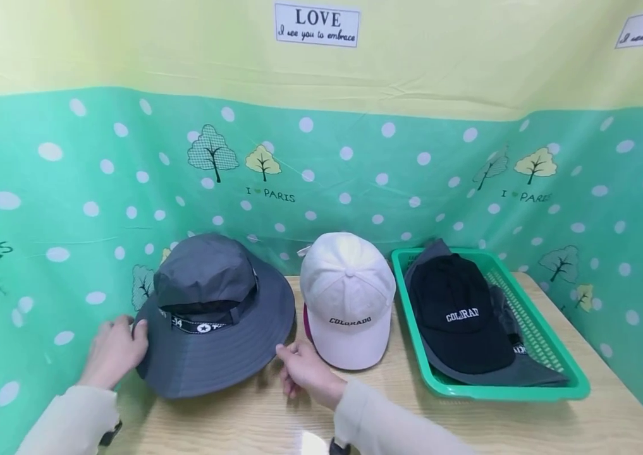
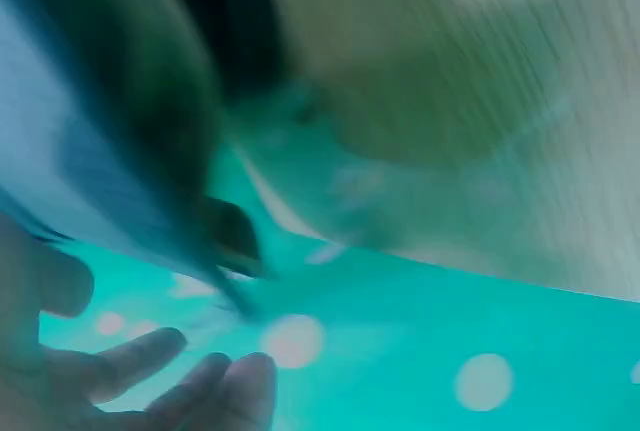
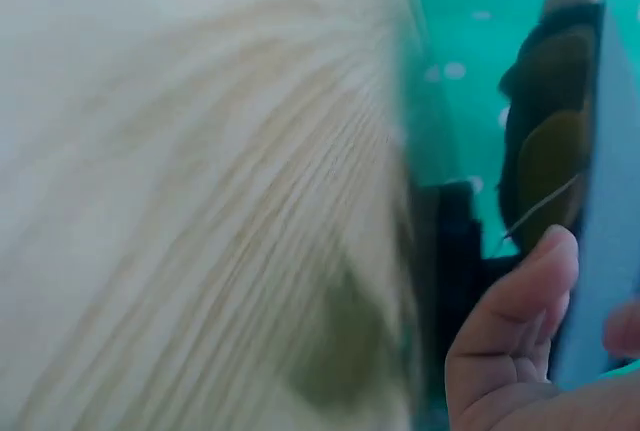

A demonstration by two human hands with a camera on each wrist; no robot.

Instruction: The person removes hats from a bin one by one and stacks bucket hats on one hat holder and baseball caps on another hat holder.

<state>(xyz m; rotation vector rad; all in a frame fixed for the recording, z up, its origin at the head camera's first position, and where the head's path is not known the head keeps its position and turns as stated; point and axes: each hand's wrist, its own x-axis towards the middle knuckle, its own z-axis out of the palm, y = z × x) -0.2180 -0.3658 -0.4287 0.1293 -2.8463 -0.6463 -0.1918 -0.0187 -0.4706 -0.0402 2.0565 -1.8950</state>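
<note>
A dark grey wide-brimmed sun hat [image 1: 215, 341] is on the left part of the table, its lettered black band facing me. At the brim's left edge is my left hand [image 1: 113, 351]; in the left wrist view its fingers [image 2: 215, 386] are spread and loosely bent beside the brim [image 2: 130, 181]. My right hand [image 1: 310, 373] pinches the brim's right front edge. The right wrist view shows the right thumb [image 3: 545, 266] on the brim's dark underside and a fingertip on the other face. Right behind this hand is a white baseball cap [image 1: 349, 297] reading COLORADO.
A maroon edge shows beneath the white cap. On the right, a green plastic basket [image 1: 577, 382] holds a black cap [image 1: 458, 316] lying on dark grey hats. Polka-dotted cloth [image 1: 349, 155] hangs behind and beside the wooden table [image 1: 412, 404].
</note>
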